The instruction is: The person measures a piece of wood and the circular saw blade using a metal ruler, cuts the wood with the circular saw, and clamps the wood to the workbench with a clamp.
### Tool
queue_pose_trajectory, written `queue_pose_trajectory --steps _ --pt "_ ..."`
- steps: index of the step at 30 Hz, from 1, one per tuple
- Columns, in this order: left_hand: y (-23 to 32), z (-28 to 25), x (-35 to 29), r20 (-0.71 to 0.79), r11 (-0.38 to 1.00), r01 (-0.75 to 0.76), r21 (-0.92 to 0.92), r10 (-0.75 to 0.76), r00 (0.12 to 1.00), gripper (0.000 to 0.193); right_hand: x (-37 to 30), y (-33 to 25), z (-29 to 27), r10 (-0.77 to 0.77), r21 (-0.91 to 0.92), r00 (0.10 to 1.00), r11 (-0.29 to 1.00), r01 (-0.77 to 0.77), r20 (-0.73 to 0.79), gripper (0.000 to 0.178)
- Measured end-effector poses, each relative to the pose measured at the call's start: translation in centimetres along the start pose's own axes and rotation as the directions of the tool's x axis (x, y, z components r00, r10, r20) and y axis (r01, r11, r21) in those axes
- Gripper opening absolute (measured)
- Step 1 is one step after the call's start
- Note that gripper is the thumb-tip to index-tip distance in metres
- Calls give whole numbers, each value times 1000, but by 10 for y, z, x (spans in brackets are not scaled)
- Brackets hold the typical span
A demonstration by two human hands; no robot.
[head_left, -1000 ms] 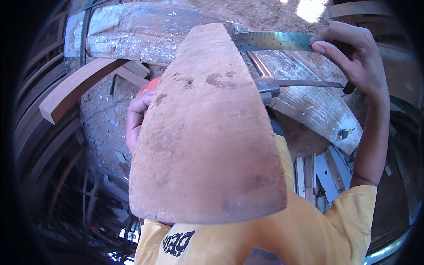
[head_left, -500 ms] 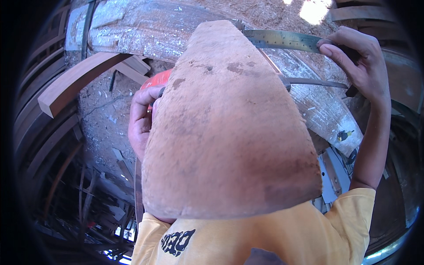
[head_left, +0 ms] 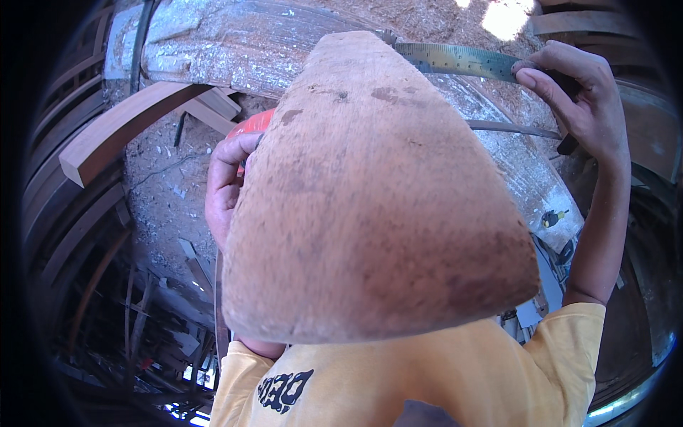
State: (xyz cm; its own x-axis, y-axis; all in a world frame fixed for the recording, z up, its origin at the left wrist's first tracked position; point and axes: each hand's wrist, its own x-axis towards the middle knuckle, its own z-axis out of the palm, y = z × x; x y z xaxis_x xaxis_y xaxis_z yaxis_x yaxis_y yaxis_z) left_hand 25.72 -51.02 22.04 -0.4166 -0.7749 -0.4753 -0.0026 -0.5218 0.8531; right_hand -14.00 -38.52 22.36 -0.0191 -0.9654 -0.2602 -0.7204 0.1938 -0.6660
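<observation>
While the broad reddish-brown wooden slab (head_left: 377, 192) fills the centre of the frame, I read its long axis as running from lower centre up to top centre, with the narrow rounded end pointing toward the top edge and the wide end nearest the lower edge, above the yellow shirt (head_left: 427, 377). My left hand (head_left: 228, 188), at centre left, curls its fingers against the slab's left edge, with a red object (head_left: 252, 122) just above the knuckles; whether the hand grips that object I cannot tell, since the slab hides the palm. My right hand (head_left: 576, 99), at upper right, has its fingers closed narrowly on the end of a long steel ruler (head_left: 455, 60), which lies nearly level across the top of the frame and passes behind the slab's tip. A curved brown timber piece (head_left: 121, 132) lies at upper left, on a pale dusty surface (head_left: 235, 50) strewn with sawdust.
</observation>
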Motion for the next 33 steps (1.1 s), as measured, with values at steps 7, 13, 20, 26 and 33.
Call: queue_pose_trajectory --steps 7,13,20,26,33 --pt "7 10 2 -58 998 59 17 -58 997 30 1 2 1 18 9 1000 1000 -18 12 21" --pt "10 17 1 -100 998 41 38 -37 994 24 3 -1 -2 2 -11 1000 1000 -2 7 21" --pt "14 10 3 -88 996 80 -25 -82 993 26 2 0 -1 1 5 1000 1000 -1 -2 22" --pt "12 10 3 -102 991 98 -94 -107 989 23 3 -2 -3 25 17 999 1000 -25 24 23" --pt "11 15 3 -129 996 59 -65 -67 989 20 1 3 0 21 11 1000 1000 -21 19 24"
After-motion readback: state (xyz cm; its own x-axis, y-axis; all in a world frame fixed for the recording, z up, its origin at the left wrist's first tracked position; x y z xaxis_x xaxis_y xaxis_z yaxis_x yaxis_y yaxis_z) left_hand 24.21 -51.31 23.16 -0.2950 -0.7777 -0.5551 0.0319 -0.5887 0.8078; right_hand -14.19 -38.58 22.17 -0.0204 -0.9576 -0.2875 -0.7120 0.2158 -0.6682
